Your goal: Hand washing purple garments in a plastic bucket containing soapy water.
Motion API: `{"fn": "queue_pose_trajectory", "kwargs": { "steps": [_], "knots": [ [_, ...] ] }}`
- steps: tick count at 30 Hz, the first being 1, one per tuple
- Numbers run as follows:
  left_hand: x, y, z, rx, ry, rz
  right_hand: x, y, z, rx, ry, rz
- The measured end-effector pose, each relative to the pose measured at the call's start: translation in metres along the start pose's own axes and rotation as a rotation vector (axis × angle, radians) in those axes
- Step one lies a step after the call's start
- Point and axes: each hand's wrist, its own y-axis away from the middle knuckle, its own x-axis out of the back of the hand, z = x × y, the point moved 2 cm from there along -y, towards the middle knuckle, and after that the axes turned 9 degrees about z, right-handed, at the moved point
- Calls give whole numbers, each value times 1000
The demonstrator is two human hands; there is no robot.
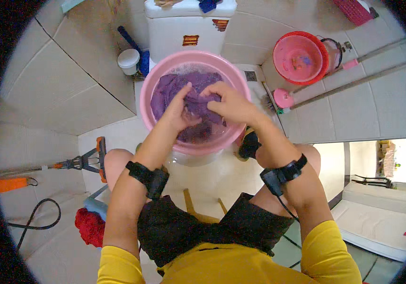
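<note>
A pink plastic basin (pixel 146 96) stands in front of me with soapy water in it. Soaked purple cloth (pixel 167 83) lies bunched in the water, and a darker part of the bundle shows near the basin's front side. My left hand (pixel 183 110) is over the cloth, its fingers spread and the thumb pointing up. Opposite it, my right hand (pixel 229 103) has curled fingers at the cloth's folds. Whether those fingers pinch the fabric is not clear.
Behind the basin is a white toilet tank (pixel 167 35). A white tub (pixel 128 60) and blue brush (pixel 144 62) stand left of it. At right are a red-rimmed pink bucket (pixel 297 58) and long poles (pixel 352 83). A mop head (pixel 100 159) and red cloth (pixel 90 227) lie left.
</note>
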Motion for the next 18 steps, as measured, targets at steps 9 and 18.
{"fn": "queue_pose_trajectory", "kwargs": {
  "steps": [9,18],
  "knots": [
    [-63,49,51,-505,-492,-104,42,1,7,-187,239,-239],
    [-143,185,90,-922,-952,-47,59,-19,-25,237,-241,506]
  ]
}}
